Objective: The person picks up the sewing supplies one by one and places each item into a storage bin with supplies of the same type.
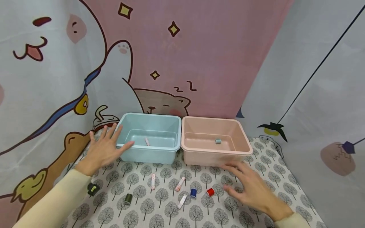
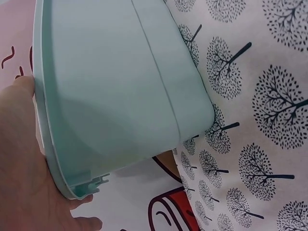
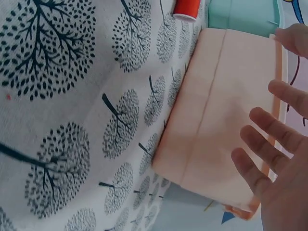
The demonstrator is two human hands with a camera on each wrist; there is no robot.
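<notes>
The rectangular light-blue bin (image 1: 151, 155) stands upright, open at the top, on the tabletop (image 1: 148, 218); a small pale-pink strip (image 1: 147, 141) lies slanted on its floor. The rectangular peach-pink bin (image 1: 208, 158) stands upright and open just to its right; a small teal spool (image 1: 218, 141) lies sideways inside.

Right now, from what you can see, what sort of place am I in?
Probably an indoor tabletop work area, though the wider room is out of view: a cartoon-print fabric backdrop, a tree-print cloth and a light blue plastic bin beside a peach plastic bin.
</notes>
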